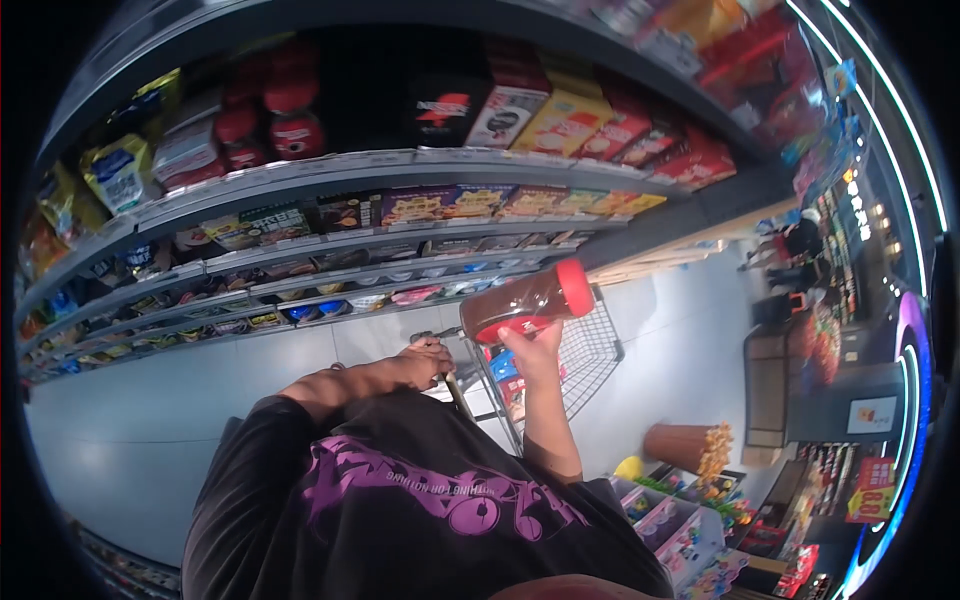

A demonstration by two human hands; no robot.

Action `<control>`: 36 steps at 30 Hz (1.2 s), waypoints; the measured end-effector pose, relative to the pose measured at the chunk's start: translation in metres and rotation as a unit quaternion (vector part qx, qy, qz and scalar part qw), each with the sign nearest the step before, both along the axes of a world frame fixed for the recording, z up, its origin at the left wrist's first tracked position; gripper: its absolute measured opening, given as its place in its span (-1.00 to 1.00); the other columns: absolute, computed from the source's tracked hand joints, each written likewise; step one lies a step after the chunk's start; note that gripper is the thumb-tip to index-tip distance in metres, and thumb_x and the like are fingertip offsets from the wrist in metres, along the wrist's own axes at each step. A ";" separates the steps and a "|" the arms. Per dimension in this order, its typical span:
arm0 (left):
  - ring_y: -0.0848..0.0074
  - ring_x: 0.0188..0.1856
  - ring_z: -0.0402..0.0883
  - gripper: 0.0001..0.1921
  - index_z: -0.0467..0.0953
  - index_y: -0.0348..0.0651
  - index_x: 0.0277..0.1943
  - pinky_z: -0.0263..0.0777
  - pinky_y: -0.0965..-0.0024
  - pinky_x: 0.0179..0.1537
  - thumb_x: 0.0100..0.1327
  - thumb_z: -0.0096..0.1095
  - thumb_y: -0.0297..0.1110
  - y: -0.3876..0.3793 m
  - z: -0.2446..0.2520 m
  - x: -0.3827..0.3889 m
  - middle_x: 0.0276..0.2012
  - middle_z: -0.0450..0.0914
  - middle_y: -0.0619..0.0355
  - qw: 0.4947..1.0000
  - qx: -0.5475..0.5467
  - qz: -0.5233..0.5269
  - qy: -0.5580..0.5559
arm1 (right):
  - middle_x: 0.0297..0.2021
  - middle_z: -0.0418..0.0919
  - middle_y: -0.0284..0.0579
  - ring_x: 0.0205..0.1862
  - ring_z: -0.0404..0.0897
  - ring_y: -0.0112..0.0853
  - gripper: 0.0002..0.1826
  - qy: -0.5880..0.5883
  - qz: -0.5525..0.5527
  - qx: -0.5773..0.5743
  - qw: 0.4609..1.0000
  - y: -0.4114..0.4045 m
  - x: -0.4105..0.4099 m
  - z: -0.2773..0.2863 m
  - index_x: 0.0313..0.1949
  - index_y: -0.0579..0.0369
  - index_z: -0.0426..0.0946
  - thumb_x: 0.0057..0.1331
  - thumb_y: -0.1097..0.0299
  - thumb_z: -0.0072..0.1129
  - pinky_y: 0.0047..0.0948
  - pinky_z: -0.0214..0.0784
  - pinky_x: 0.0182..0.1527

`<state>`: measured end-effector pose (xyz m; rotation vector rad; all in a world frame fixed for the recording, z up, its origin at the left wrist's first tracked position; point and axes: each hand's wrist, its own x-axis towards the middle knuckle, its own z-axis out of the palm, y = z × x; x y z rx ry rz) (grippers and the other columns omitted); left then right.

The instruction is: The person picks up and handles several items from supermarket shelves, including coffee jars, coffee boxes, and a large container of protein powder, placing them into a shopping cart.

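A large clear jar of brown instant coffee with a red lid and a red label is in my right hand. My fingers grip its side, and the jar lies tilted nearly sideways above a wire shopping cart. My left hand is closed around the cart's handle, left of the jar. Inside the cart, partly hidden by my right wrist and the jar, are a blue package and a red and white package.
Store shelves ahead hold red-lidded jars, coffee boxes, yellow bags and several rows of cups and packets. At right are a brown planter, a display rack and a dark counter. People are farther off.
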<state>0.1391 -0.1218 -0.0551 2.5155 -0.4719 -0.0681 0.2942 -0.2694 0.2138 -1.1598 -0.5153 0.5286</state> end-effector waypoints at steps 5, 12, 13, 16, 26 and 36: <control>0.44 0.53 0.45 -0.43 0.69 0.18 0.27 0.01 0.04 0.68 0.14 0.52 -0.20 0.004 0.000 0.001 0.31 0.67 0.34 0.999 -0.004 -0.030 0.021 | 0.32 0.61 0.01 0.34 0.65 -0.09 -0.09 0.006 0.090 0.160 0.983 0.083 -0.013 0.085 0.51 0.12 0.34 0.23 0.36 0.67 0.04 0.58 0.41; 0.35 0.58 0.38 -0.28 0.58 0.18 0.39 -0.07 -0.07 0.69 0.16 0.68 -0.02 0.023 -0.020 -0.019 0.34 0.59 0.23 0.998 -0.004 -0.062 0.017 | 0.23 0.65 -0.13 0.20 0.68 -0.33 -0.20 -0.300 -0.019 0.022 0.953 0.200 -0.055 0.158 0.41 0.16 0.49 0.18 0.54 0.64 -0.22 0.56 0.36; 0.34 0.57 0.39 -0.32 0.59 0.18 0.37 -0.04 -0.06 0.66 0.18 0.67 -0.02 0.024 -0.019 -0.022 0.31 0.59 0.23 0.997 -0.007 -0.070 0.014 | 0.20 0.66 -0.14 0.18 0.70 -0.33 -0.20 -0.338 -0.049 0.040 0.939 0.216 -0.059 0.162 0.38 0.19 0.51 0.16 0.53 0.71 -0.23 0.57 0.33; 0.37 0.53 0.42 -0.37 0.63 0.20 0.32 -0.02 -0.05 0.63 0.18 0.66 -0.02 0.028 -0.020 -0.033 0.28 0.62 0.28 0.997 -0.013 -0.062 0.049 | 0.15 0.66 -0.08 0.13 0.68 -0.30 -0.23 -0.431 -0.093 0.020 0.897 0.247 -0.067 0.173 0.26 0.22 0.55 0.14 0.30 0.81 -0.24 0.56 0.26; 0.44 0.43 0.51 -0.51 0.75 0.30 0.12 -0.01 -0.02 0.63 0.08 0.63 0.01 0.051 -0.046 -0.060 0.14 0.71 0.39 0.997 -0.072 -0.021 0.025 | 0.20 0.63 0.01 0.22 0.67 -0.18 -0.20 -0.446 -0.154 0.022 0.882 0.299 -0.080 0.167 0.30 0.27 0.50 0.15 0.34 0.80 -0.12 0.51 0.35; 0.41 0.49 0.49 -0.54 0.70 0.24 0.20 -0.10 -0.09 0.71 0.23 0.55 -0.04 0.073 -0.024 -0.090 0.19 0.69 0.33 0.997 -0.056 -0.047 0.022 | 0.24 0.58 0.16 0.27 0.62 -0.01 -0.13 -0.464 -0.219 -0.050 0.857 0.321 -0.077 0.146 0.35 0.27 0.47 0.15 0.25 0.79 0.00 0.40 0.43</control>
